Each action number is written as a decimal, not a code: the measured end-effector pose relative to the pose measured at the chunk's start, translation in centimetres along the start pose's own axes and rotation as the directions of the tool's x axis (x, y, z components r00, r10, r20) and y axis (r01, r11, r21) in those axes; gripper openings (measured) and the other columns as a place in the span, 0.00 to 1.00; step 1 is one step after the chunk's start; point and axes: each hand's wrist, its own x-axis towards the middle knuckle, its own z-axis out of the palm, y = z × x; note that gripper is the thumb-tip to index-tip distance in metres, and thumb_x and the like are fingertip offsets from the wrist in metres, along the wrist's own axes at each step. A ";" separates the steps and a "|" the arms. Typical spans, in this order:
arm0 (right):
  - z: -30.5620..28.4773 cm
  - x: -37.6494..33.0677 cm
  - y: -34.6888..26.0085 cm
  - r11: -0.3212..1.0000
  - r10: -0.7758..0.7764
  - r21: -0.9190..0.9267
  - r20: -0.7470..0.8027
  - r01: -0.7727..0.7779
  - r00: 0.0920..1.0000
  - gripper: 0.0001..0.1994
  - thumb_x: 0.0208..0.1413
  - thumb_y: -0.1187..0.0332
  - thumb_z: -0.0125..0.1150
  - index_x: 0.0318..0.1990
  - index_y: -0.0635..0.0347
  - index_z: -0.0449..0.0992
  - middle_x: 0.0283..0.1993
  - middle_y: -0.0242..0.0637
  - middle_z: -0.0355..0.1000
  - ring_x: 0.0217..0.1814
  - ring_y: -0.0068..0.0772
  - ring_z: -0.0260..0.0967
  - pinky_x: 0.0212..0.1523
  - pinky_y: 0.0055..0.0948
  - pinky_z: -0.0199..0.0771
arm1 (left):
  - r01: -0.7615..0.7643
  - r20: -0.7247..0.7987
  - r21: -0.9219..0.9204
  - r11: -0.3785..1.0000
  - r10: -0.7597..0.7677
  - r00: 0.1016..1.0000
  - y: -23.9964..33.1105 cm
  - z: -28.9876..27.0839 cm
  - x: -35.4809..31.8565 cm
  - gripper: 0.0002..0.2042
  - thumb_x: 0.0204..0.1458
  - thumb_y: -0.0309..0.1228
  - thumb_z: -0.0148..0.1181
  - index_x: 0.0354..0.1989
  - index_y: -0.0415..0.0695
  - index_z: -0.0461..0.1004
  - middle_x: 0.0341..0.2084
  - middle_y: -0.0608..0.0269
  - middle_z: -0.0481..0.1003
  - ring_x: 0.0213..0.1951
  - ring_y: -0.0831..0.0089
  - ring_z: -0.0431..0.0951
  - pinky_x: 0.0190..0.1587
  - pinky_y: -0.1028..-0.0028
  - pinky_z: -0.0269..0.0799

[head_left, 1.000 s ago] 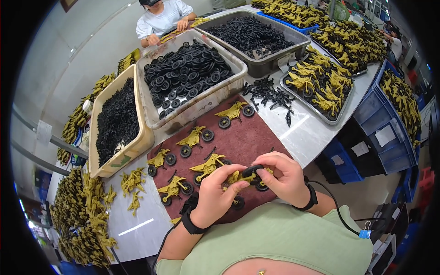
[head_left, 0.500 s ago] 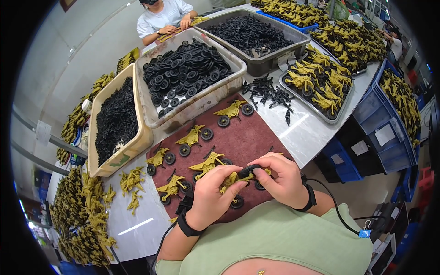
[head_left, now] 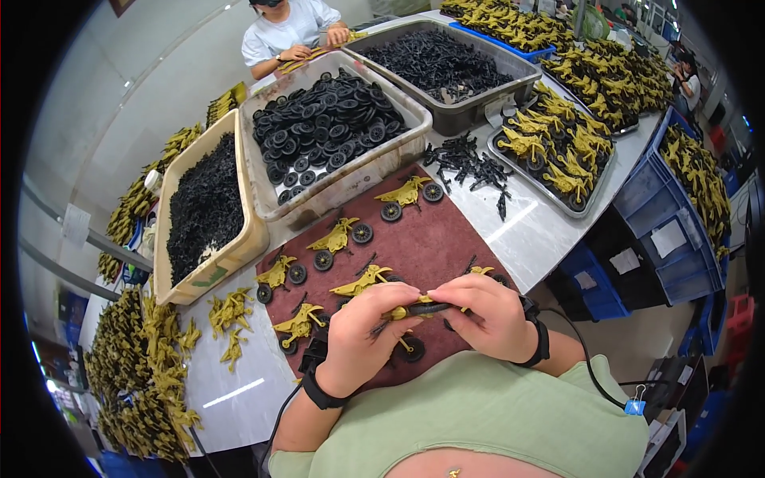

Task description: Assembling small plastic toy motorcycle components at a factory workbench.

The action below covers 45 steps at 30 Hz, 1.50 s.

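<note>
My left hand (head_left: pixel 368 333) is closed on a yellow toy motorcycle body (head_left: pixel 398 313), mostly hidden by the fingers. A black toy wheel (head_left: pixel 430 308), seen nearly edge-on, lies against that body. My right hand (head_left: pixel 496 320) pinches the wheel from the right, and the fingertips of both hands almost meet. Below them on the dark red mat (head_left: pixel 446 239) are several yellow motorcycle bodies, such as one at the back (head_left: pixel 403 191), with loose black wheels (head_left: pixel 362 233) and thin black parts beside them. A wheel (head_left: pixel 411 348) shows just under my hands.
Beyond the mat stand a bin of black wheels (head_left: pixel 421 135), a cream bin of small black parts (head_left: pixel 253 231) and a grey bin (head_left: pixel 522 82). A metal tray of yellow-and-black pieces (head_left: pixel 584 210) sits right. Yellow pieces (head_left: pixel 131 374) pile up left. A person (head_left: pixel 279 40) works across the table.
The wheel has turned from a tilted position to nearly flat, edge-on against the yellow body. My right fingers have shifted left, closer to my left fingers.
</note>
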 end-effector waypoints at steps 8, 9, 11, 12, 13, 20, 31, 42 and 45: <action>-0.2 0.0 0.0 0.988 -0.152 0.000 -0.057 0.152 0.987 0.17 0.44 0.84 0.63 0.45 0.65 0.77 0.42 0.41 0.73 0.41 0.39 0.74 0.41 0.29 0.76 | -0.147 -0.022 0.249 0.957 0.157 0.987 1.2 0.1 0.3 0.20 0.38 0.17 0.69 0.43 0.38 0.74 0.38 0.54 0.77 0.42 0.58 0.78 0.44 0.67 0.75; -0.3 0.0 -0.1 0.984 -0.179 -0.027 -0.052 0.178 0.982 0.17 0.44 0.84 0.64 0.44 0.65 0.77 0.42 0.41 0.73 0.41 0.38 0.74 0.41 0.29 0.76 | -0.196 -0.020 0.262 0.945 0.208 0.978 1.2 0.0 0.4 0.20 0.37 0.17 0.68 0.43 0.37 0.74 0.38 0.53 0.77 0.42 0.57 0.78 0.44 0.66 0.75; -0.2 -0.1 0.0 0.978 -0.205 -0.054 -0.047 0.202 0.978 0.16 0.44 0.84 0.64 0.44 0.65 0.78 0.41 0.41 0.73 0.40 0.37 0.74 0.40 0.29 0.76 | -0.206 -0.015 0.273 0.940 0.218 0.976 1.4 -0.2 0.4 0.20 0.38 0.17 0.68 0.43 0.37 0.74 0.38 0.53 0.76 0.42 0.56 0.78 0.45 0.65 0.74; 0.0 -0.1 0.3 0.973 -0.230 -0.024 -0.057 0.229 0.972 0.15 0.45 0.83 0.64 0.44 0.65 0.78 0.41 0.41 0.73 0.40 0.36 0.73 0.39 0.28 0.76 | -0.214 -0.011 0.285 0.934 0.227 0.974 1.5 -0.2 0.3 0.19 0.38 0.18 0.68 0.43 0.37 0.74 0.37 0.53 0.76 0.42 0.56 0.78 0.45 0.64 0.74; 0.1 -0.1 0.5 0.967 -0.254 0.006 -0.067 0.255 0.965 0.15 0.46 0.83 0.64 0.43 0.65 0.78 0.41 0.41 0.72 0.39 0.36 0.73 0.39 0.28 0.75 | -0.214 -0.011 0.285 0.934 0.226 0.974 1.5 -0.2 0.3 0.19 0.38 0.18 0.68 0.43 0.37 0.74 0.37 0.53 0.76 0.42 0.56 0.78 0.45 0.64 0.74; 0.2 -0.1 0.4 0.962 -0.269 0.031 -0.092 0.272 0.959 0.14 0.46 0.83 0.65 0.43 0.67 0.77 0.40 0.42 0.72 0.38 0.37 0.73 0.37 0.29 0.76 | -0.219 -0.016 0.290 0.932 0.234 0.972 1.4 -0.1 0.1 0.18 0.39 0.19 0.67 0.43 0.37 0.74 0.38 0.53 0.76 0.43 0.56 0.77 0.46 0.63 0.74; 1.8 -1.1 -0.1 0.991 -0.084 0.089 -0.206 0.104 0.975 0.15 0.43 0.85 0.65 0.41 0.64 0.76 0.32 0.36 0.70 0.29 0.28 0.69 0.27 0.22 0.68 | 0.053 0.073 0.081 0.995 -0.059 0.996 1.7 -0.7 -0.2 0.17 0.38 0.19 0.67 0.41 0.39 0.75 0.36 0.55 0.76 0.39 0.58 0.77 0.41 0.67 0.74; 1.9 -0.6 -0.4 0.995 -0.056 0.072 -0.197 0.072 0.979 0.15 0.43 0.85 0.64 0.41 0.63 0.75 0.30 0.35 0.70 0.28 0.28 0.67 0.26 0.25 0.66 | 0.227 0.156 -0.027 0.974 -0.220 0.963 1.9 -1.3 -0.2 0.14 0.44 0.19 0.64 0.42 0.35 0.74 0.39 0.54 0.75 0.44 0.63 0.75 0.49 0.70 0.70; 1.8 -0.5 -0.3 0.997 -0.048 0.050 -0.169 0.057 0.985 0.14 0.44 0.84 0.63 0.41 0.64 0.75 0.31 0.36 0.70 0.29 0.30 0.67 0.27 0.25 0.67 | 0.248 0.116 -0.029 0.968 -0.243 0.963 1.9 -1.1 -0.4 0.15 0.44 0.19 0.64 0.42 0.36 0.74 0.38 0.56 0.76 0.43 0.64 0.75 0.49 0.71 0.69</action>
